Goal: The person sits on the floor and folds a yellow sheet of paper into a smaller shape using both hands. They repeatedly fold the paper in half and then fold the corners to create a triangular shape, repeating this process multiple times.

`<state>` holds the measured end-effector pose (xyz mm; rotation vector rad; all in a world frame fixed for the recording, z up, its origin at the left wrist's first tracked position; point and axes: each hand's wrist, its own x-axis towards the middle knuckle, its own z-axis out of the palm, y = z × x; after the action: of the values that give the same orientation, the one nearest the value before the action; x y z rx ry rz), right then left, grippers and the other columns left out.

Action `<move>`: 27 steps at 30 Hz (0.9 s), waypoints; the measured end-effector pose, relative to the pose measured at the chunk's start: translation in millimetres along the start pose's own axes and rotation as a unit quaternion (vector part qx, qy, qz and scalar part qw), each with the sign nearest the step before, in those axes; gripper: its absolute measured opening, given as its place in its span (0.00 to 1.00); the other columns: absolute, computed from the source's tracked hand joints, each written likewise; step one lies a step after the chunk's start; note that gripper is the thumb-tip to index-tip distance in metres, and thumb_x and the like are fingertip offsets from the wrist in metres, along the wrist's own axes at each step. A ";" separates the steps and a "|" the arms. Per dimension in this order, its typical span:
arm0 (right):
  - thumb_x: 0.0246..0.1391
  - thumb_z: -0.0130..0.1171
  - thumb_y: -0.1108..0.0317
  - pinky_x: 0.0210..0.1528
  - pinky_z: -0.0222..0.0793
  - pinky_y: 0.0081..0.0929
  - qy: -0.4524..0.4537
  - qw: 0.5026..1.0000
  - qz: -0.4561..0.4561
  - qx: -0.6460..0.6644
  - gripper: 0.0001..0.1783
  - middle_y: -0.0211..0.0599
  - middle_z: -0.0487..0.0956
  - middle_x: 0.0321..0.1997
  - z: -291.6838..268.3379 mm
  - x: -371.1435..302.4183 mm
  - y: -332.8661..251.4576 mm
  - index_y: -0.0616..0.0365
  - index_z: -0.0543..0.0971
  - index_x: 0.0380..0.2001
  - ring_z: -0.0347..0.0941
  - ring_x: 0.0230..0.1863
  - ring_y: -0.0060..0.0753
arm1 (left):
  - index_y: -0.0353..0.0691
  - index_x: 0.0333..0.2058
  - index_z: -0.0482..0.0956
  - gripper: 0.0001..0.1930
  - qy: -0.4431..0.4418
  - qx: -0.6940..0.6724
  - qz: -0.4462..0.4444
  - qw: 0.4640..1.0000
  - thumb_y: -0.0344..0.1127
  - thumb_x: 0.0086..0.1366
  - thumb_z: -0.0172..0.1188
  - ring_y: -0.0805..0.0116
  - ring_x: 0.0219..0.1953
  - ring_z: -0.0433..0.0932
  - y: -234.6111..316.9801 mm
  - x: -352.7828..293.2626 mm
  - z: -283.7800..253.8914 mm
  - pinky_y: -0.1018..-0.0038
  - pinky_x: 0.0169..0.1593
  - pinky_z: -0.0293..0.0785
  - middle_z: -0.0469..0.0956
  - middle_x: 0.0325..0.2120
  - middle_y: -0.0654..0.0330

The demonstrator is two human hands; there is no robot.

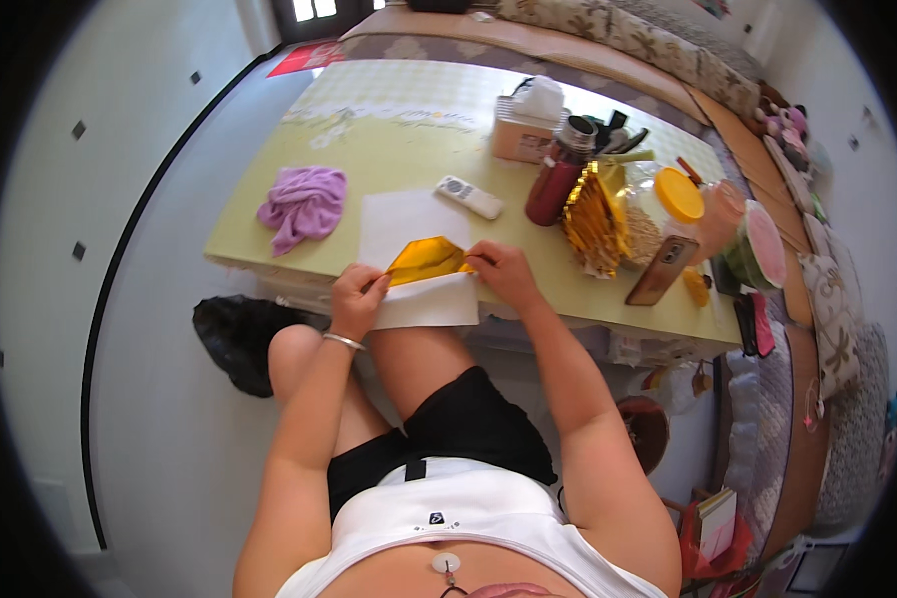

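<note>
A shiny gold foil sheet (427, 259), folded with slanted corners, is stretched between my two hands at the table's near edge. My left hand (358, 295) pinches its left end, and my right hand (500, 269) pinches its right end. Beneath the foil lies a white paper sheet (427, 305), partly on the table and hanging over its edge above my leg. Just beyond the paper rests a white remote control (469, 197). To the right, a stack of gold foil pieces (597, 221) leans beside a dark red thermos flask (560, 171).
A purple cloth (304, 207) lies at the table's left. On the right stand a tissue box (524, 130), a yellow-lidded jar (658, 204), a phone (663, 270) and a halved watermelon (755, 247). A black plastic bag (237, 339) sits below the table near my knee.
</note>
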<state>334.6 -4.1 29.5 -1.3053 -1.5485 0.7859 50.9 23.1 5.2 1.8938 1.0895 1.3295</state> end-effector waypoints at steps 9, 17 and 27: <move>0.58 0.63 0.72 0.27 0.67 0.18 -0.001 0.997 0.033 0.067 0.05 0.27 0.79 0.24 0.5 -0.3 7.6 0.63 0.81 0.35 0.69 0.22 0.15 | 0.34 0.30 0.82 0.02 0.019 0.039 0.047 0.998 0.25 0.60 0.66 0.78 0.27 0.71 9.9 6.6 -0.4 0.78 0.32 0.68 0.76 0.26 0.64; 0.65 0.57 0.66 0.26 0.67 0.18 0.051 0.981 0.068 0.175 0.11 0.29 0.80 0.25 -1.3 2.3 3.3 0.62 0.81 0.43 0.70 0.23 0.14 | 0.35 0.32 0.84 0.04 0.005 -0.075 -0.071 0.995 0.24 0.57 0.68 0.75 0.28 0.74 33.2 15.9 -9.5 0.78 0.35 0.70 0.79 0.25 0.64; 0.66 0.56 0.63 0.27 0.67 0.19 0.024 0.990 0.068 0.121 0.12 0.27 0.80 0.25 -0.9 2.7 3.0 0.60 0.80 0.37 0.70 0.22 0.15 | 0.36 0.36 0.82 0.03 -0.127 -0.435 -0.239 0.859 0.27 0.64 0.63 0.81 0.22 0.67 134.8 51.0 42.9 0.84 0.26 0.60 0.78 0.24 0.64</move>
<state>336.5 -0.8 27.8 -1.2487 -1.2916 0.9871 139.4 -0.4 124.4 0.9915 0.5878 0.9841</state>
